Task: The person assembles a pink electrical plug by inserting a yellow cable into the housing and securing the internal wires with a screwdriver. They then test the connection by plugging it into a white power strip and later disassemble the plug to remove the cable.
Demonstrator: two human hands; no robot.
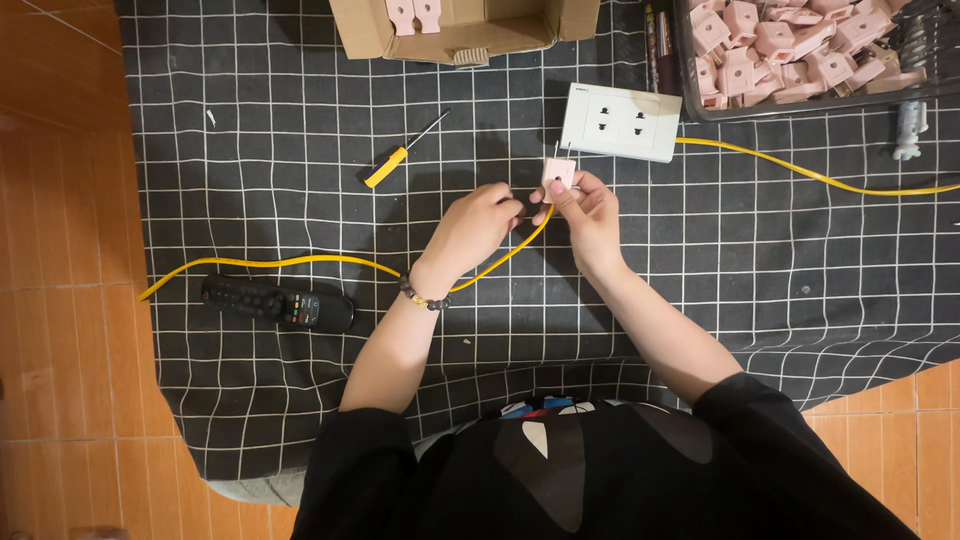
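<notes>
Right hand (590, 212) pinching a small pink plug (558, 174), prongs up, just below the white socket box (621, 122); left hand (478, 222) closed on the yellow cable (300, 262) beside it. Likely light, rigid plastic, best gripped by its flat sides; cable springy, prone to twisting.

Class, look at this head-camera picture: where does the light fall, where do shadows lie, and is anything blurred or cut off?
Head view: light is soft and even, with faint shadows beside the screwdriver and the box; the left hand and right hand holding the pink plug are sharp; no glare on the socket plate; the basket is cut off at the top edge.
</notes>
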